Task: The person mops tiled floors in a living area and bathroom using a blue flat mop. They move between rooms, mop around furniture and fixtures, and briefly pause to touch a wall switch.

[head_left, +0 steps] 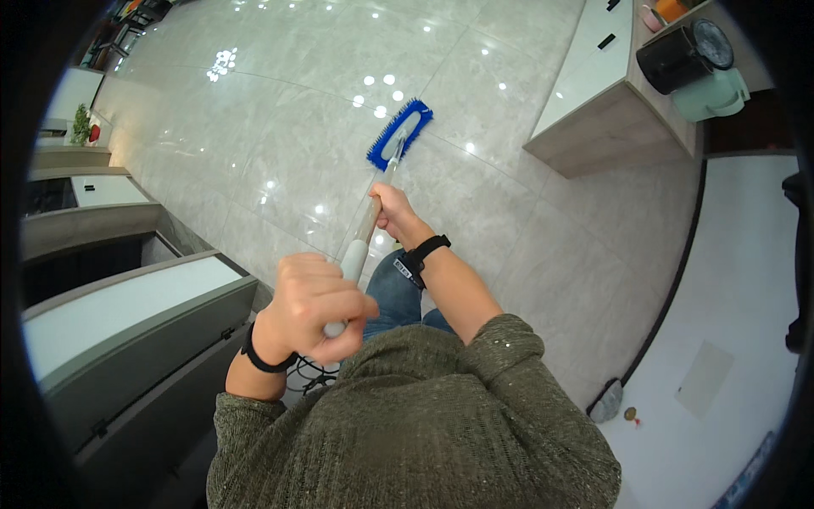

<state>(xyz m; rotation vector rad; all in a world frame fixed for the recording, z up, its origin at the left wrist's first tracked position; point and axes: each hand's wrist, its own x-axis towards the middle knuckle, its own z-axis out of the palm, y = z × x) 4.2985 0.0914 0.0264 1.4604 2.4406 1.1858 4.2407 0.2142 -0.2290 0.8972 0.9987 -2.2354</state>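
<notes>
A flat mop with a blue fringed head (409, 127) and a light pole lies stretched out in front of me, its head flat on the tiled floor. My left hand (309, 304) is wrapped round the thick pale grip (354, 261) at the pole's upper end, close to my body. Farther down, my right hand (393, 209) is closed round the pole, between the grip and the head. Dark bands show on both wrists. My palms and the parts of the pole inside them are hidden.
The glossy floor (475, 220) reflects ceiling lights. A white-topped wooden cabinet (610, 127) stands at far right, with a black container (674, 61) and a pale green one (716, 95) beside it. Low cabinets (136, 293) line the left. Dark cables (309, 371) lie near my left wrist.
</notes>
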